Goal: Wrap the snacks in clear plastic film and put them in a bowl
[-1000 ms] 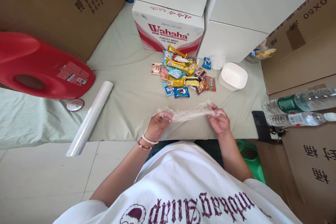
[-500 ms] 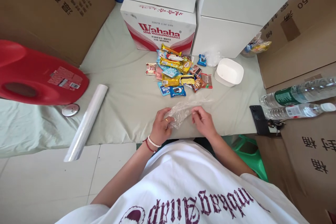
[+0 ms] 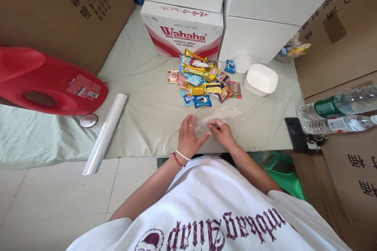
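Observation:
A crumpled piece of clear plastic film (image 3: 219, 116) lies on the pale green cloth (image 3: 147, 102) close to the near edge. My left hand (image 3: 189, 136) rests flat beside it, fingers stretched out, thumb touching the film. My right hand (image 3: 222, 133) pinches the film's near end with closed fingers. Just beyond the film is a pile of several small snack packets (image 3: 203, 78).
A roll of clear film (image 3: 105, 133) lies to the left, by a small round metal lid (image 3: 88, 120) and a red jug (image 3: 47, 82). A white tub (image 3: 261, 80), a black phone (image 3: 296, 139) and two water bottles (image 3: 338, 114) are right. Cardboard boxes surround the cloth.
The film was stretched taut between both hands, then bunched up and lowered onto the cloth. My hands came together; the left one opened flat.

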`<state>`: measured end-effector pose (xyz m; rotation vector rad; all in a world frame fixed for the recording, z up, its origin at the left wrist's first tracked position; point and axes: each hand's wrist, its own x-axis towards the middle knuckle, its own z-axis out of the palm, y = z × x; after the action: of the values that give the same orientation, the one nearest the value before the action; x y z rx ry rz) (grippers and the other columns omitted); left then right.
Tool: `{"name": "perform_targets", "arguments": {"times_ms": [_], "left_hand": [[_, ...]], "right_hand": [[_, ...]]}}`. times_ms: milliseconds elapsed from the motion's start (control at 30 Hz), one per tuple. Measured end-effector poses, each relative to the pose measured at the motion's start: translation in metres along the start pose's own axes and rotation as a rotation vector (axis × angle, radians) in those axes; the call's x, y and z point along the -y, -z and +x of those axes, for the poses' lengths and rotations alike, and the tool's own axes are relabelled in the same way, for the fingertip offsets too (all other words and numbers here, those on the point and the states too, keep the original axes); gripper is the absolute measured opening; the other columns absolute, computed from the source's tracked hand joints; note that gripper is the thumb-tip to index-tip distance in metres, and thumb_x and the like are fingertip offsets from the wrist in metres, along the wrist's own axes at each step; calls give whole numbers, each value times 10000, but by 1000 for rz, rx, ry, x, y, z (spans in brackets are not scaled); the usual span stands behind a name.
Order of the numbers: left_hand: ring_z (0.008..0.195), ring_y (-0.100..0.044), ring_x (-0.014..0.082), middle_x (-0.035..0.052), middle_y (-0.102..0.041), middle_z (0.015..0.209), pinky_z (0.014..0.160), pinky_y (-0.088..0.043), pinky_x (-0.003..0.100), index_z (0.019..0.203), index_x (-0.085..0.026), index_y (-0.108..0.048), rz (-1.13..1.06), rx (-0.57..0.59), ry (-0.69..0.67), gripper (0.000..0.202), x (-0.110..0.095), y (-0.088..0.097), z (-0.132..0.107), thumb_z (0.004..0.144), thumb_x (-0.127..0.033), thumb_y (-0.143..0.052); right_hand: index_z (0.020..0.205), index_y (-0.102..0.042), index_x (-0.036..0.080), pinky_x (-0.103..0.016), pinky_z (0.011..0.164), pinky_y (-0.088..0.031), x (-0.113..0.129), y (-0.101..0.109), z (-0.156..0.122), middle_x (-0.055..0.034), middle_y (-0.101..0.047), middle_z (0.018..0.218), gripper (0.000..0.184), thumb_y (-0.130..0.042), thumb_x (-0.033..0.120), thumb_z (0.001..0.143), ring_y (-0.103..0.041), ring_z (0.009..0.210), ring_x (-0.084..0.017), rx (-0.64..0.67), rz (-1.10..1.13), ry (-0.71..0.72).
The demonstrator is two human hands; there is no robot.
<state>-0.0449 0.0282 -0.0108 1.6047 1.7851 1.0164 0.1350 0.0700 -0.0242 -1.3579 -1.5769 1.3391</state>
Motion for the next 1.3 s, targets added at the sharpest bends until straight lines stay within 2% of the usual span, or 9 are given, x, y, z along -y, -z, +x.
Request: {"name": "perform_targets", "arguments": {"times_ms": [200,400,633,767,867,967,1033,1133,1300], "left_hand": [[735,-651,202,10,-660,707,746,-541,343,814,-210,-660,-422,260,320,296,5,-7,39,718,-483,-726],[522,-569,130,1,-644,701,484,-388,260,824,-215,-576,-554,152,493,392,13,0,31,851,-603,-529],[465,-483,125,-45,-525,593,443,-344,264,799,-228,-539,-497,56,607,354,29,23,11,781,-573,-612],[663,-582,178,-9,-583,739,626,-511,335,918,-215,-591,-365,-59,569,337,41,52,4,696,-435,-719],[1139,-614,315,121,-654,1115,1009,-499,515,1040,-205,-656,-31,-188,263,354,34,68,3,696,-267,-712],[1370,-506,334,125,-649,1273,1158,-385,560,1056,-234,-701,279,0,-279,280,13,64,11,810,-170,-585],[1323,-544,291,112,-656,1296,1103,-446,487,1078,-239,-699,309,173,-423,265,-3,48,23,898,-185,-512],[1246,-564,315,169,-631,1348,1010,-483,454,1143,-199,-688,331,220,-273,287,-16,18,44,918,-351,-593],[754,-590,203,48,-646,730,726,-431,314,685,-216,-611,251,270,-61,320,4,-2,61,918,-435,-590]], "right_hand": [[926,-688,231,-298,696,-461,-4,25,-13,-11,-676,826,260,-617,473,862,-568,718,-170,-85,53,-44],[910,-674,221,-274,580,-402,-11,52,-29,34,-582,689,305,-670,508,807,-473,573,-128,-153,129,-171],[925,-664,226,-266,508,-405,-10,64,-30,56,-520,643,316,-660,512,790,-453,532,-125,-152,92,-245],[907,-663,230,-271,506,-425,-16,71,-27,47,-540,648,310,-651,516,788,-468,536,-131,-168,51,-235],[922,-670,231,-270,514,-441,-22,73,-27,33,-580,682,300,-651,501,793,-486,555,-136,-166,42,-239],[934,-676,230,-271,526,-453,-24,72,-27,21,-602,720,287,-645,483,803,-498,582,-143,-157,32,-238],[937,-678,229,-273,535,-453,-23,69,-27,19,-606,725,284,-629,482,818,-500,587,-146,-143,3,-227],[931,-687,226,-280,561,-459,-20,68,-29,11,-620,718,290,-603,487,837,-522,610,-160,-133,-88,-191],[945,-713,239,-311,637,-513,-20,77,-43,-15,-672,757,285,-581,477,858,-610,710,-201,-207,-191,-150]]}}
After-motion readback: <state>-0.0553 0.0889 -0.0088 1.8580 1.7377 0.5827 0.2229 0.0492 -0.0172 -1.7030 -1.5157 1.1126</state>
